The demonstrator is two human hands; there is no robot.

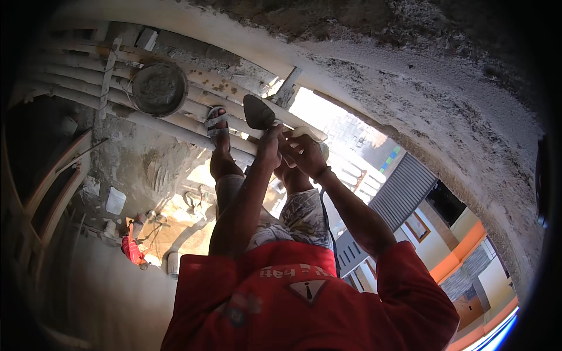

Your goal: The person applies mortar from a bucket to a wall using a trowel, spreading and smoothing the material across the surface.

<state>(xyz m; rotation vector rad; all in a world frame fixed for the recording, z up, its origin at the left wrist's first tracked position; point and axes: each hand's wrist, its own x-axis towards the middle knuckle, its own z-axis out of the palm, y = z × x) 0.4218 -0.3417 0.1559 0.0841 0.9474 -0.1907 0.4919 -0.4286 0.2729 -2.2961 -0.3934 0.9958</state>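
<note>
Left hand (270, 145) closes around the near end of a trowel (258, 112); right hand (310, 155) bends its fingers close beside it, and whether they grip anything I cannot tell. Long pale poles (175, 131) stretch below, carrying a round bucket (184, 86) of grey mortar (160, 92). Smaller, the trowel sits over the poles, right of a sandalled foot (216, 121), its dark, leaf-shaped blade angled up and left, ending in a rounded tip
</note>
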